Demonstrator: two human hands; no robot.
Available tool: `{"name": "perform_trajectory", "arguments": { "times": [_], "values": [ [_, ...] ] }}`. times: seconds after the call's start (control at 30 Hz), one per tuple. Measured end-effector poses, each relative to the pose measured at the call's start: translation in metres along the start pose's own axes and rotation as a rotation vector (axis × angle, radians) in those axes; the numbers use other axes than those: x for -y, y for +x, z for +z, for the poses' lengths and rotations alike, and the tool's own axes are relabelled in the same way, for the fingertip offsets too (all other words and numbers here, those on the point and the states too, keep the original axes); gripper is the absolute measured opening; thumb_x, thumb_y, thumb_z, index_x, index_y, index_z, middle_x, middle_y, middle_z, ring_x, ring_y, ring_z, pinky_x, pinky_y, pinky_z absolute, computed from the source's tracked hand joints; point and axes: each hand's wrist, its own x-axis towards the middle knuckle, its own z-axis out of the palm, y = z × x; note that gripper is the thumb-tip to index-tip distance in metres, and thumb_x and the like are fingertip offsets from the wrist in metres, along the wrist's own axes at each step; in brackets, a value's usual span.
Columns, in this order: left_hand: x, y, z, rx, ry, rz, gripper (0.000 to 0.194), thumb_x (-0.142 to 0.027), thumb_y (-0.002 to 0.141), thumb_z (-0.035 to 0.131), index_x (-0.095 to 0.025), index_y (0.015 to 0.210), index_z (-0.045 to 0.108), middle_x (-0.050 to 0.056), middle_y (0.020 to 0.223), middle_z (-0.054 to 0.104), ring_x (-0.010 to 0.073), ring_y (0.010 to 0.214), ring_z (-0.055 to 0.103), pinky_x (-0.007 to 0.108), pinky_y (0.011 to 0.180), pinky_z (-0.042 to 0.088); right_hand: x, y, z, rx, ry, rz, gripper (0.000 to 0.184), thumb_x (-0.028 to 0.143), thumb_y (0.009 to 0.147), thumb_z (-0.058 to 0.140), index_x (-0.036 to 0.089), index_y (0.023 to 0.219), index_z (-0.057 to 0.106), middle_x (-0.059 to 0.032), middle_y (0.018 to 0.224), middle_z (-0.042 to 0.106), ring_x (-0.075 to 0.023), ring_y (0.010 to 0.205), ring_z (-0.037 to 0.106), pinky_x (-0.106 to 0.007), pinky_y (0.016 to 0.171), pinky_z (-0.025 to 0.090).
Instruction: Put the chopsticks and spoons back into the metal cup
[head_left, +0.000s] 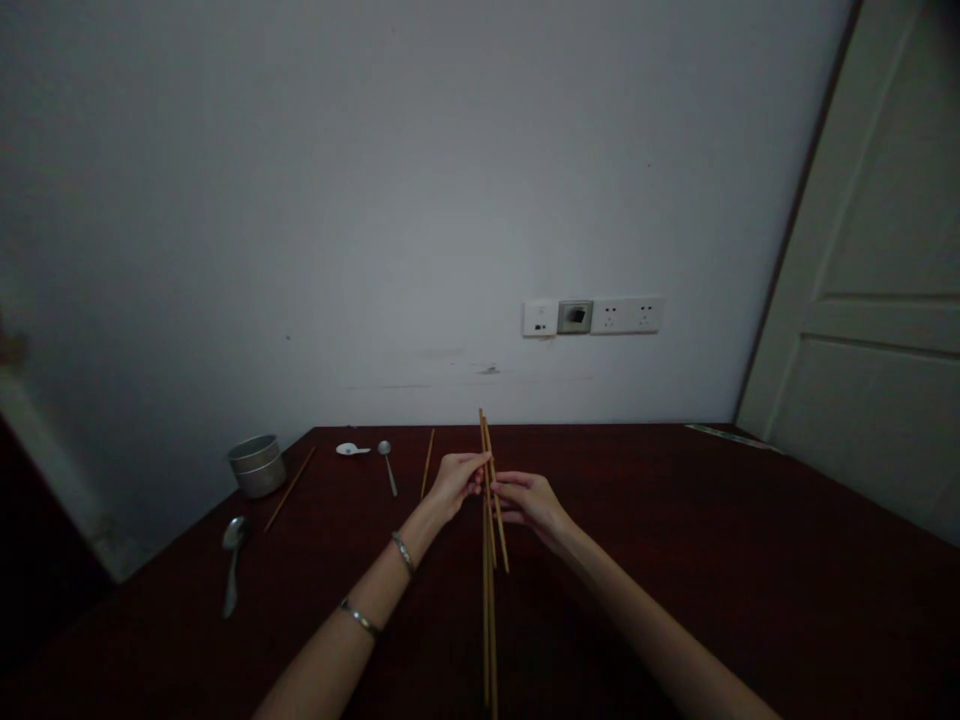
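My left hand (pixel 459 477) pinches a pair of wooden chopsticks (pixel 498 530) between thumb and fingers, near their upper part. The chopsticks point away from me and lean slightly apart at the near end. From the other side, my right hand (pixel 531 502) has its thumb and fingers closed about the same chopsticks, a little lower down. Below both hands, more long wooden chopsticks (pixel 487 630) lie on the dark red table toward me, partly hidden behind the held pair. A single chopstick (pixel 428 462) lies just left of my left hand.
On the table's left side (pixel 322 580) are a metal cup (pixel 257 467), a large metal spoon (pixel 232 560), another chopstick (pixel 291 488), a white spoon (pixel 351 450) and a small long-handled spoon (pixel 388 465). A wall with sockets (pixel 626 315) stands behind; a door (pixel 877 300) is at right.
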Motion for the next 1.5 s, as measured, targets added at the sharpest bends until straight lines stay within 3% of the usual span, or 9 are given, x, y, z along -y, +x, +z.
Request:
{"name": "perform_trajectory", "arguments": {
  "times": [0.6,0.77,0.97,1.13,1.27,1.5],
  "values": [
    [-0.003,-0.002,0.001,0.043,0.029,-0.043,0.027,-0.034,0.06,0.068,-0.008,0.068,0.063,-0.004,0.046,0.045,0.004,0.039,0.04,0.018,0.036,0.028,0.003,-0.001,-0.001,0.036,-0.092,0.019,0.031,0.025,0.056,0.074,0.01,0.08,0.061,-0.0068,0.072,0.067,-0.0126,0.057,0.061,-0.027,0.055,0.054],
    [-0.005,-0.003,0.003,0.049,0.058,-0.047,0.028,-0.035,0.06,0.068,-0.009,0.066,0.063,-0.003,0.046,0.046,0.0041,0.039,0.04,0.018,0.037,0.029,0.017,-0.001,-0.005,-0.048,-0.331,-0.003,0.03,0.032,0.058,0.072,0.01,0.075,0.062,-0.0059,0.066,0.065,-0.0118,0.052,0.06,-0.022,0.046,0.051],
    [-0.003,-0.004,0.007,0.058,0.05,-0.019,0.026,-0.034,0.058,0.068,-0.01,0.058,0.059,-0.003,0.046,0.046,0.0032,0.039,0.038,0.017,0.036,0.023,0.026,-0.007,0.001,-0.2,-0.658,-0.23,0.026,0.035,0.062,0.067,0.012,0.074,0.063,-0.0039,0.062,0.063,-0.0102,0.044,0.055,-0.02,0.037,0.045],
    [-0.003,-0.009,0.012,0.061,0.018,-0.003,0.027,-0.032,0.055,0.068,-0.011,0.05,0.052,-0.005,0.043,0.041,0.002,0.036,0.032,0.018,0.035,0.015,0.025,-0.015,0.015,-0.311,-1.0,-0.365,0.02,0.034,0.064,0.064,0.015,0.07,0.065,-0.0051,0.064,0.066,-0.0144,0.054,0.06,-0.02,0.048,0.041],
    [-0.007,-0.016,0.017,0.043,0.009,-0.011,0.028,-0.031,0.051,0.07,-0.01,0.05,0.052,-0.004,0.045,0.043,0.0018,0.037,0.032,0.019,0.036,0.014,0.026,-0.024,0.023,-0.397,-1.219,-0.326,0.018,0.032,0.066,0.062,0.017,0.073,0.066,-0.0079,0.073,0.067,-0.0186,0.069,0.063,-0.022,0.057,0.039],
    [-0.005,-0.021,0.018,0.052,0.028,-0.054,0.028,-0.031,0.05,0.07,-0.011,0.051,0.052,-0.005,0.044,0.043,0.002,0.037,0.033,0.018,0.037,0.014,0.023,-0.035,0.029,-0.448,-1.323,-0.275,0.021,0.031,0.069,0.058,0.016,0.08,0.065,-0.0122,0.082,0.067,-0.0228,0.078,0.063,-0.023,0.06,0.038]
  ]
}}
